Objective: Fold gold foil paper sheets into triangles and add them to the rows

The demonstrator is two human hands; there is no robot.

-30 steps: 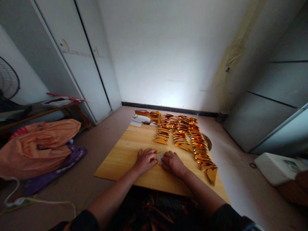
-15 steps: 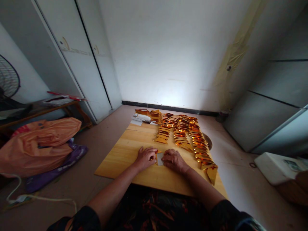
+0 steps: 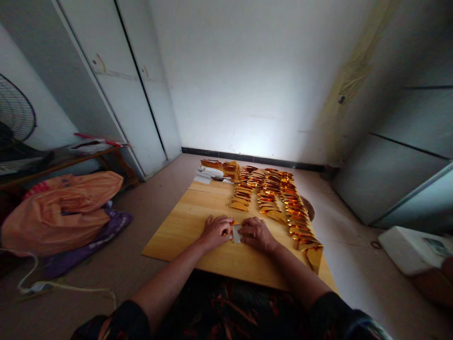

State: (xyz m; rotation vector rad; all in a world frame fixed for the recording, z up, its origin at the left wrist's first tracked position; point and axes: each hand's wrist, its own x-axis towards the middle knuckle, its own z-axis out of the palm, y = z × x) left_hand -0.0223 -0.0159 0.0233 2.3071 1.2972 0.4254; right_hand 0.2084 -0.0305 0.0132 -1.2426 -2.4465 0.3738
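Observation:
A small sheet of gold foil paper, its pale grey back facing up, lies between my hands on the wooden board. My left hand closes its fingers on the sheet's left edge, where a little gold shows. On the other edge, my right hand has its fingers curled and pressed to the paper. The undersides of both hands' fingertips are hidden. Beyond them, folded gold foil pieces stand in several overlapping rows toward the back and right of the board.
At the board's far left corner lie stacked gold sheets and a white bundle. A round basin shows behind the right edge. Orange bags and a cord are on the floor at left; a white box stands right.
The whole view has shifted slightly to the right. Both hands stay at the same paper, with the fingers barely changed.

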